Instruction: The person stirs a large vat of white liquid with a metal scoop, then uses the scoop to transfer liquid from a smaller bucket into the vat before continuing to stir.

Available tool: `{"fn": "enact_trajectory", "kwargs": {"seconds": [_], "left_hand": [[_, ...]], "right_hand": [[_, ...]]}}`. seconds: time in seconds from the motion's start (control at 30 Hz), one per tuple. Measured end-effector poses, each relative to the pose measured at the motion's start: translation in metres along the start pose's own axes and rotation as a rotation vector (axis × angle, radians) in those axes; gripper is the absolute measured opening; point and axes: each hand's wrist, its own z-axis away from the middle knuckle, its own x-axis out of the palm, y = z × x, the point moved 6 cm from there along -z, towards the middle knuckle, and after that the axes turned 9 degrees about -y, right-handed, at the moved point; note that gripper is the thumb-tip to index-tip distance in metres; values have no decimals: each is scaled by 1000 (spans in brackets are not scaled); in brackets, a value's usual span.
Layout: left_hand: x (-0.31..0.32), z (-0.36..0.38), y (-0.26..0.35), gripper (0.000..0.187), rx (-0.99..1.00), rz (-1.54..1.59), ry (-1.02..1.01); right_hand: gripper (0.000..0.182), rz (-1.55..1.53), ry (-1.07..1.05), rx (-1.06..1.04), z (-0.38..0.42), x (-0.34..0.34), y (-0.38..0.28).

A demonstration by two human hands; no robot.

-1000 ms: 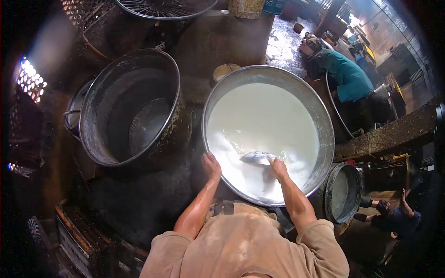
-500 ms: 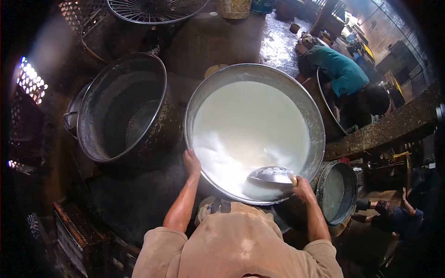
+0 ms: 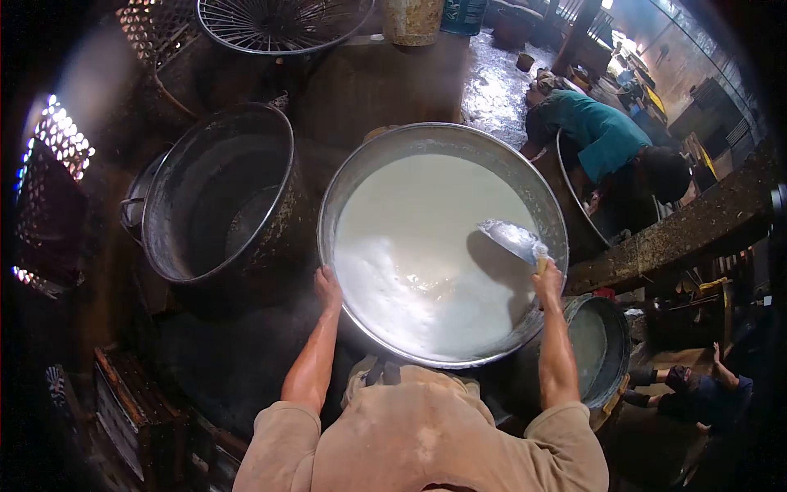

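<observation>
A big round metal pot [image 3: 443, 131] of milky white liquid [image 3: 426, 205] stands right in front of me. Foam lies on the liquid along the near left part. My left hand [image 3: 327, 287] is closed on the pot's left rim. In my right hand [image 3: 548, 280], at the lower right rim, is the short pale handle of a ladle [image 3: 510, 238]. The ladle's wide metal bowl is over the liquid, tilted, with white wet residue on it and a dark shadow beneath.
A deep dark pot [image 3: 217, 193] stands to the left. Another vat [image 3: 602, 344] is at the lower right, beside a wooden beam [image 3: 705, 213]. A person in teal [image 3: 602, 135] bends over a pot beyond. At the top are a wire-spoked round rack [image 3: 283, 25] and a bucket [image 3: 411, 20].
My right hand has moved up along the rim, lifting the ladle from the near edge of the liquid toward the right side. My left hand stays on the rim.
</observation>
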Motion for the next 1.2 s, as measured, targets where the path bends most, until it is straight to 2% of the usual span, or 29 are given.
{"fn": "enact_trajectory", "kwargs": {"seconds": [0.03, 0.1, 0.2, 0.23, 0.3, 0.6, 0.7, 0.87, 0.93, 1.03, 1.1, 1.17, 1.2], "left_hand": [[-4, 1, 4, 48, -2, 1, 8], [-6, 2, 15, 46, -45, -6, -70], [-2, 2, 9, 44, -78, -26, -47], [0, 1, 5, 44, -85, -28, -43], [3, 0, 0, 42, -49, -27, -36], [-3, 4, 14, 37, -67, 51, -90], [9, 3, -6, 40, -38, 86, -70], [4, 6, 5, 42, -65, 99, -54], [12, 5, -5, 43, -134, 126, -137], [7, 7, 4, 42, -134, 154, -145], [7, 7, 8, 40, -148, 148, -219], [10, 12, 3, 35, -17, 125, -56], [6, 11, 8, 34, -18, 121, -74]], "right_hand": [[35, -1, 1, -8, -8, 18, 5], [28, -218, -162, 75, -17, 60, 18], [24, -280, -277, 70, -5, 110, 18], [24, -278, -283, 64, 2, 105, 1], [29, -364, -441, 231, 32, 103, -24], [23, -500, -516, 222, 106, 151, -90], [23, -521, -531, 211, 127, 152, -119], [31, -589, -640, 170, 158, 161, -161], [33, -601, -674, 180, 165, 156, -179], [35, -659, -714, 237, 175, 143, -200], [34, -685, -719, 229, 173, 126, -212], [32, -711, -737, 189, 164, 102, -227], [30, -677, -727, 167, 155, 89, -233]]}}
